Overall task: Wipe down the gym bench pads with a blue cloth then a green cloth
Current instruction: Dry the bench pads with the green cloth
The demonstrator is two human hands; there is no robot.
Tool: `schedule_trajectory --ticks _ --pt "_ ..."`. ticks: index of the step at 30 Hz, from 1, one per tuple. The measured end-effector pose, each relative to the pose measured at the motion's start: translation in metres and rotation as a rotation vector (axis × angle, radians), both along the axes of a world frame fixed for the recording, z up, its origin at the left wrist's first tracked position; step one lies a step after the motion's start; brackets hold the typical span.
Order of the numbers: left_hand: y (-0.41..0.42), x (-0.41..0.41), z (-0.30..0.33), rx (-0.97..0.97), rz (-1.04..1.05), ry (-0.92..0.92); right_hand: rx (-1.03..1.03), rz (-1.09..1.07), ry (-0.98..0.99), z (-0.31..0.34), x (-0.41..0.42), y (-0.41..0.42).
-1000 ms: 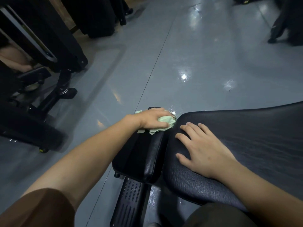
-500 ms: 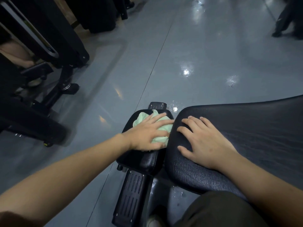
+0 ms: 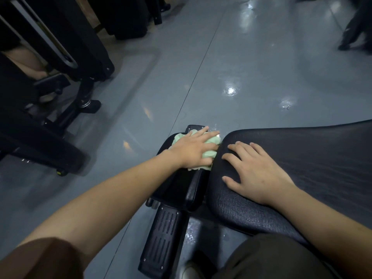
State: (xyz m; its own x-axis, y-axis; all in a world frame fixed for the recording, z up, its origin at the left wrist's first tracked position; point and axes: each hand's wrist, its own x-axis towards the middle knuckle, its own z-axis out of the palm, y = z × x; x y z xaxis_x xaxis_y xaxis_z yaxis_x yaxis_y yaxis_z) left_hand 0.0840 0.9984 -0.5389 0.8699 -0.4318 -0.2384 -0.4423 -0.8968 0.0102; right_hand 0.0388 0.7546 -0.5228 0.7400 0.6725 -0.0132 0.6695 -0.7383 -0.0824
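Observation:
My left hand (image 3: 193, 151) presses a crumpled pale green cloth (image 3: 211, 142) flat onto the far half of the small black bench pad (image 3: 181, 186). The cloth shows past my fingertips and under my palm's edge. My right hand (image 3: 255, 174) lies flat, fingers spread, on the near left end of the large black textured bench pad (image 3: 312, 162), holding nothing. A narrow gap separates the two pads. No blue cloth is in view.
A black ribbed foot plate (image 3: 161, 236) of the bench frame juts out below the small pad. Black gym machine frames (image 3: 60, 57) crowd the left side. Glossy grey floor (image 3: 241, 67) stretches ahead. Another dark machine base (image 3: 354, 27) stands top right.
My left hand drew the green cloth back along the small pad, then pushed it out again toward the pad's far end. My right hand stayed planted on the large pad.

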Motion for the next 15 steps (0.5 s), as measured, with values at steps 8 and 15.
schedule_trajectory --ticks 8,15 --pt "0.000 -0.025 -0.008 -0.198 0.105 -0.043 0.003 -0.001 0.009 0.002 0.000 0.000" --pt "0.002 -0.113 -0.019 -0.313 0.157 -0.225 0.005 0.003 -0.004 0.000 0.000 0.001"
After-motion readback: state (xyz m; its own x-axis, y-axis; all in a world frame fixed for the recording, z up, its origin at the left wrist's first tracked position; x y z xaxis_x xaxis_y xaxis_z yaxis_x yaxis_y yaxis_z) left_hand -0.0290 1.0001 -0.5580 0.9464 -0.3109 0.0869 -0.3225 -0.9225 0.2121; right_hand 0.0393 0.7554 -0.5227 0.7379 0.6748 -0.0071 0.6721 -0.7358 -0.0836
